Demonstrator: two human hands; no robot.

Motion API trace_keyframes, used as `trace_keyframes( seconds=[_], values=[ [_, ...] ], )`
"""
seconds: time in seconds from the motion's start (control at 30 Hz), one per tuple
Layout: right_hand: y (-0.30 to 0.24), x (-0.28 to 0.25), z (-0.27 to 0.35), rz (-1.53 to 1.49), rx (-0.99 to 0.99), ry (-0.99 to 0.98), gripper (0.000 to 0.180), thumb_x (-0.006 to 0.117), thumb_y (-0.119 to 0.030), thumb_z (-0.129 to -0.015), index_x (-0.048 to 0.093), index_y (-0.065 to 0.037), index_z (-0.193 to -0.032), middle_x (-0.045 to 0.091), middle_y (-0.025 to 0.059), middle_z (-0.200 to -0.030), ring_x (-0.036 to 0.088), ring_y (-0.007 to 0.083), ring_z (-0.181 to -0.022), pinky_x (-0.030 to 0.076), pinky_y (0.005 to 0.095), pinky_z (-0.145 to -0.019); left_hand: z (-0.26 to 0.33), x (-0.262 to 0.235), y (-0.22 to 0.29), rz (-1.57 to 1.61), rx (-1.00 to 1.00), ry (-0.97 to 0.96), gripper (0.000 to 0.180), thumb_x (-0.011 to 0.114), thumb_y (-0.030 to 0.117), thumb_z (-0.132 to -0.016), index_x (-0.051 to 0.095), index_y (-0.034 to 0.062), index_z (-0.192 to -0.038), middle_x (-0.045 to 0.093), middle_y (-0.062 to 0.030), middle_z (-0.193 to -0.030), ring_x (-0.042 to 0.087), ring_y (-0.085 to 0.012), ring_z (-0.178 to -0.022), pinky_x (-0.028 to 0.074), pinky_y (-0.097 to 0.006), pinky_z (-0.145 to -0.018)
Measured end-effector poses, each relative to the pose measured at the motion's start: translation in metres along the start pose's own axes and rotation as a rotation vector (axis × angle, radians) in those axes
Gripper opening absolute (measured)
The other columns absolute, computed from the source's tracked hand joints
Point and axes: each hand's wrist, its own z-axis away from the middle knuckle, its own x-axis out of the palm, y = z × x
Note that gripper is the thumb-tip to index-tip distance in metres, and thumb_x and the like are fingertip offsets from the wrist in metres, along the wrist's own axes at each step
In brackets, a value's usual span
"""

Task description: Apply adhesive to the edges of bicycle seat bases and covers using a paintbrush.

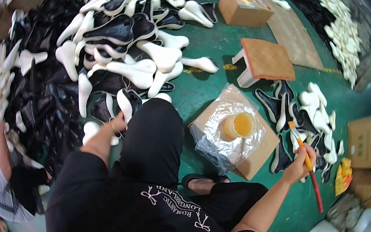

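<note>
Nearest the camera, filling the bottom of the frame, is the wearer's black shirt (115,210) with white print across it, and above that a bent knee in black trousers (151,142) rises at the centre. Left of the knee, the left hand (119,122) reaches down beside a white-and-black saddle-shaped piece (124,105); whether its grip is closed on the piece cannot be told, as the fingers are partly hidden. At right of centre, the right hand (301,164) has its grip closed around a brush (314,186), the red end slanting to the lower right and the bristles toward the upper left. Between the hands, right of centre, a tub (240,125) of yellow liquid stands on clear plastic sheeting (210,143) over a cardboard box (260,159). A large heap of white and black saddle-shaped pieces (139,71) spreads over the upper left, and a smaller group (315,103) lies right of the box on the green floor (208,90). Above the box stands a low stool (269,61) with a brown top. At the lower left edge another person (8,195) in a light top is partly visible.
</note>
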Motion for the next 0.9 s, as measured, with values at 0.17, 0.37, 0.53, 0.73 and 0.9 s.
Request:
trace_keyframes(
  seconds=[0.17,0.37,0.53,0.73,0.9],
  values=[
    [-0.008,-0.028,0.006,0.048,0.047,0.034,0.004,0.058,0.001,-0.087,0.056,0.0,-0.091,0.055,0.0052,-0.09,0.053,0.0108,-0.072,0.045,0.0224,-0.067,-0.059,0.037,-0.008,0.168,0.05,0.003,0.056,0.066,0.031,-0.086,0.044,0.0076,-0.132,0.051,-0.0074,-0.129,0.053,-0.0165,-0.11,0.045,-0.033,-0.093],
    [-0.004,-0.001,0.014,-0.116,0.234,-0.064,0.006,0.06,-0.002,-0.087,0.061,-0.001,-0.093,0.06,0.0042,-0.082,0.056,0.0104,-0.068,0.046,0.0219,-0.065,-0.035,-0.02,-0.038,0.144,0.099,0.065,0.044,0.061,0.037,-0.087,0.055,0.0078,-0.119,0.06,-0.0048,-0.114,0.058,-0.0204,-0.101,0.048,-0.032,-0.087],
    [0.01,0.028,0.027,0.063,0.374,-0.319,0.009,0.063,-0.006,-0.085,0.062,-0.001,-0.093,0.061,0.0028,-0.082,0.058,0.0102,-0.071,0.047,0.0226,-0.064,0.053,0.006,0.226,0.548,0.3,0.238,0.036,0.062,0.022,-0.086,0.053,0.0044,-0.116,0.061,-0.0105,-0.111,0.062,-0.0209,-0.088,0.053,-0.032,-0.075],
    [0.039,0.06,0.051,0.172,0.194,-0.521,0.012,0.067,-0.012,-0.079,0.063,-0.004,-0.088,0.063,0.0098,-0.084,0.062,0.0195,-0.074,0.048,0.0288,-0.062,0.145,0.077,0.377,0.763,0.59,-0.213,0.074,0.044,0.057,-0.089,0.044,-0.0053,-0.129,0.061,-0.0184,-0.107,0.063,-0.0215,-0.079,0.053,-0.03,-0.073],
    [0.003,0.059,0.039,0.084,0.171,-0.4,0.011,0.066,-0.01,-0.081,0.063,-0.002,-0.089,0.06,0.0041,-0.087,0.057,0.0095,-0.075,0.045,0.0229,-0.064,0.161,0.137,0.369,0.603,0.044,-0.803,0.066,0.043,0.049,-0.092,0.047,-0.0104,-0.122,0.06,-0.0261,-0.105,0.067,-0.0303,-0.08,0.059,-0.035,-0.065]
  ],
)
